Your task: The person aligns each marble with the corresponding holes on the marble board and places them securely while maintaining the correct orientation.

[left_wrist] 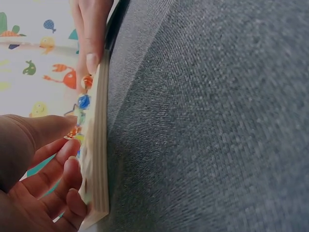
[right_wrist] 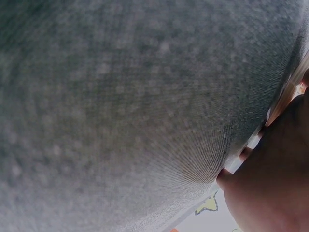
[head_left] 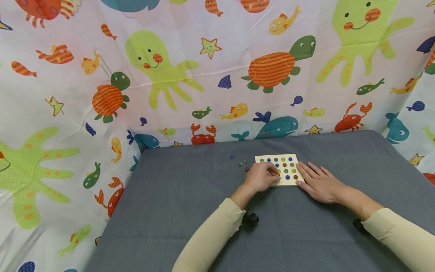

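A pale wooden board (head_left: 276, 157) lies flat on the grey cloth, with rows of glass marbles in blue, green and amber seated in it. Over its left part, my left hand (head_left: 261, 176) pinches an orange-red marble (left_wrist: 73, 132) between thumb and index finger, close to the board's surface. Whether that marble touches the board, I cannot tell. My right hand (head_left: 322, 184) rests with straight fingers along the right edge of the board, its fingertips touching it. The left hand covers some of the board's left side in the head view.
Several loose marbles, among them a blue one (head_left: 232, 157) and a brown one (head_left: 247, 169), lie on the grey cloth (head_left: 190, 204) left of the board. Behind the table hangs a white curtain (head_left: 190, 22) printed with sea animals.
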The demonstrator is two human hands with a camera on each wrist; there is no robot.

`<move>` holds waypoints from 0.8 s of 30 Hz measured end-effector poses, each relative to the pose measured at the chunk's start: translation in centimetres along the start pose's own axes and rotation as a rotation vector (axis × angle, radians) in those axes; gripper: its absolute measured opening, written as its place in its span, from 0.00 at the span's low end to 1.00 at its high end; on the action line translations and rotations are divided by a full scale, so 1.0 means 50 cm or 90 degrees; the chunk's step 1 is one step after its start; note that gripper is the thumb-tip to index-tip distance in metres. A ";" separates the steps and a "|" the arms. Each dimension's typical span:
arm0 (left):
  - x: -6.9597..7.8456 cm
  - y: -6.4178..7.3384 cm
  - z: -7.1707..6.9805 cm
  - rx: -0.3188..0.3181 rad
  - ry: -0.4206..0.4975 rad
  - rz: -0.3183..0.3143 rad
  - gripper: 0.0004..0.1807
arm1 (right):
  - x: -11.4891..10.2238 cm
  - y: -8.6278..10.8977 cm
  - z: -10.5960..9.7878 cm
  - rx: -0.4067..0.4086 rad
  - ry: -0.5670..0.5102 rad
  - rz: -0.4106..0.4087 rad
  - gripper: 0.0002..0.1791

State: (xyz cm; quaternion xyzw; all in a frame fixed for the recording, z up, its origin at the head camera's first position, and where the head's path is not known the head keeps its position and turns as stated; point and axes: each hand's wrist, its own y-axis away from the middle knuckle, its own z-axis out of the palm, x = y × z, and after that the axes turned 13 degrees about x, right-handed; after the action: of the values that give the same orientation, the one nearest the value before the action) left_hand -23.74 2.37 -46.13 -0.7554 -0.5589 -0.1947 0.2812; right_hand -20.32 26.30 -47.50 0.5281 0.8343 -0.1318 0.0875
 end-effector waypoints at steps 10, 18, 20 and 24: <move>0.005 -0.004 0.014 -0.007 -0.075 0.003 0.05 | 0.000 0.003 0.004 0.003 -0.006 0.001 0.39; 0.002 -0.001 0.013 -0.013 -0.086 0.018 0.08 | -0.002 0.003 0.002 0.006 -0.007 0.000 0.39; -0.003 0.001 0.010 -0.018 -0.066 0.028 0.09 | -0.002 0.003 0.002 0.005 -0.005 0.000 0.39; -0.017 0.008 -0.008 -0.021 -0.026 0.039 0.10 | 0.000 0.003 0.002 0.002 -0.004 0.000 0.40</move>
State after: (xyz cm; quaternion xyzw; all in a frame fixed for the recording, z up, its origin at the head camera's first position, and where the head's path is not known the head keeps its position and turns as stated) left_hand -23.63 1.38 -46.42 -0.7807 -0.5378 -0.1794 0.2630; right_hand -20.20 26.31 -47.61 0.5280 0.8337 -0.1350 0.0895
